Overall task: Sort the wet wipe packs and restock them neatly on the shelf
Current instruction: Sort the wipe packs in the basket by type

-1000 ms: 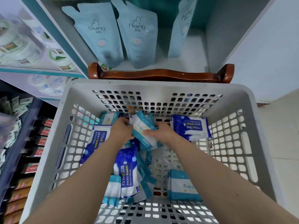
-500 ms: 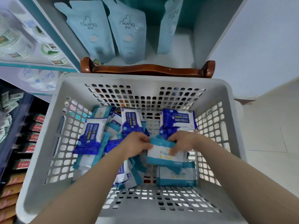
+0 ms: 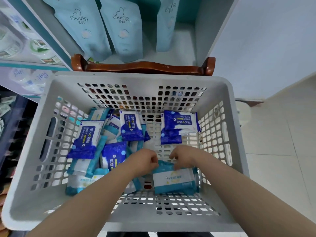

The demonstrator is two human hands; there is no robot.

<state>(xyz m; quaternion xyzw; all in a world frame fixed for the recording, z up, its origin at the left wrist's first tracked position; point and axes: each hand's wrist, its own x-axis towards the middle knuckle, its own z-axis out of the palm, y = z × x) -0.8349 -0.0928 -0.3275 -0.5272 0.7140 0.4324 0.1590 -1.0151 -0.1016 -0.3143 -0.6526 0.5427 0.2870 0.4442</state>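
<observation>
Grey basket (image 3: 24,177) | left hand (image 3: 144,161) grip pinching teal wipe pack (image 3: 173,179) | right hand (image 3: 183,156) pinching it too

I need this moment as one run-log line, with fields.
stage: sorting in basket | left hand: holds teal pack | right hand: holds teal pack | blue packs: loose in basket

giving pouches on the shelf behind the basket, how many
3, standing on the shelf: left pouch, middle pouch, right pouch, turned edge-on. Others may be hidden out of frame.
</observation>
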